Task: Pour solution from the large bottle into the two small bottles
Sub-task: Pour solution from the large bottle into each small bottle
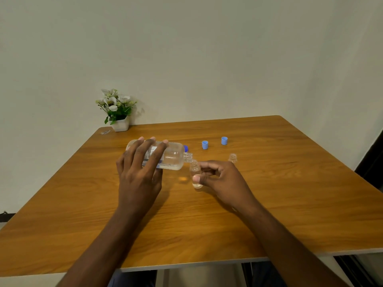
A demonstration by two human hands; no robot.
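Observation:
My left hand (141,168) grips the large clear bottle (174,156), tipped almost flat with its uncapped neck pointing right. That neck meets the mouth of a small clear bottle (195,172), which my right hand (221,179) holds upright on the wooden table (269,204). A little clear liquid shows at this small bottle's bottom. The second small bottle (233,158) stands uncapped just behind my right hand, partly hidden by it.
Two light blue caps (205,145) (224,140) rest on the table beyond the bottles. A darker blue cap (186,148) peeks out behind the large bottle's shoulder. A white pot of flowers (118,112) stands at the far left corner, against the wall.

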